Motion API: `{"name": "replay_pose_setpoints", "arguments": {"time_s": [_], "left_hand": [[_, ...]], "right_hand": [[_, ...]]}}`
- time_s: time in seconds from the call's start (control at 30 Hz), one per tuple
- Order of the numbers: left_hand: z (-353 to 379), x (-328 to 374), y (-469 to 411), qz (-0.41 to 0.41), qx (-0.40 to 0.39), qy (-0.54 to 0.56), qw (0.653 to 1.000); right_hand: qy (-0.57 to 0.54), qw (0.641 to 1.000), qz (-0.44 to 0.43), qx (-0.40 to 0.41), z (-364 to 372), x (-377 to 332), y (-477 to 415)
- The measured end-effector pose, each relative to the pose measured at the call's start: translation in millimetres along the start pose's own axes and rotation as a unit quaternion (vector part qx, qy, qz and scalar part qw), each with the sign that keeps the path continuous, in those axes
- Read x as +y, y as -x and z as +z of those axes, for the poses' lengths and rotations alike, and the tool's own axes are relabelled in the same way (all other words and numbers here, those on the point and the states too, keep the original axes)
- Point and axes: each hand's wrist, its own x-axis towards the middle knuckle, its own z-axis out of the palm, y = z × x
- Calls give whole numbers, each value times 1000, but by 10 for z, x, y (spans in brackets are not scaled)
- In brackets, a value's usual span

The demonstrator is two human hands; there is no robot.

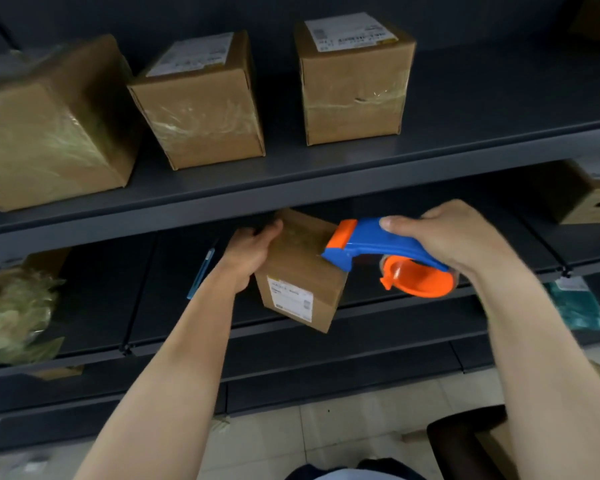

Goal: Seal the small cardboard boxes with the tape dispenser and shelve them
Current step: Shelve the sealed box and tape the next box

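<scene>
We stand before a dark grey metal shelving unit (pixel 326 174) above a pale tiled floor (pixel 343 427). On its upper shelf three taped brown cardboard boxes stand in a row: a large blurred one at the left (pixel 49 133), a middle one with a white label on top (pixel 201 105), and a right one with a white label on top (pixel 354 84).

Our left hand (pixel 253 251) holds a small brown cardboard box (pixel 302 271) in the air, in front of the lower shelf. The fingers are curled around the far left edge of this box, and the thumb presses on its upper corner. Our right hand (pixel 458 237) is closed around the handle of a blue and orange plastic tape dispenser (pixel 388 251); the thumb lies along the top of the blue body, and the other fingers are wrapped below, hidden from us.

The small box is tilted, with one corner pointing down. A white printed label is on its near face. The orange front end of the dispenser touches the upper right side of the box, where a glossy strip of clear tape seems to lie, though blur makes this uncertain. The orange tape wheel hangs just beside the box at its right.
</scene>
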Motion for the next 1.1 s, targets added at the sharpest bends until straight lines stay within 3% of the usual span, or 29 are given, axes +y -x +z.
{"name": "replay_pose_setpoints", "arguments": {"time_s": [0.07,0.1,0.2,0.27,0.37,0.5,0.63,0.8,0.93,1.03,1.1], "left_hand": [[-107,-72,-67,-14,22,-38,999],[-140,-69,-103,8,41,-116,992],[-49,80,-71,116,123,-355,920],[107,138,-15,157,91,-415,892],[194,58,-93,190,41,-536,822],[122,79,-209,133,-7,-542,830],[148,87,-176,135,-21,-538,831],[146,70,-193,140,-26,-540,830],[164,70,-110,169,47,-516,838],[292,87,30,244,127,-567,776],[384,98,124,256,115,-539,794]], "right_hand": [[-6,1000,3,-8,157,-82,4],[-9,1000,1,-9,212,-127,4],[-2,1000,-4,-4,280,-251,15],[3,1000,1,-3,278,-282,-3],[13,999,21,-26,267,-270,12],[8,999,34,-16,98,-31,133],[42,995,90,-8,-232,341,273],[40,994,91,-38,203,474,159],[14,995,83,-52,582,352,-24],[5,996,77,-43,593,374,-27],[5,996,76,-38,601,398,-30]]}}
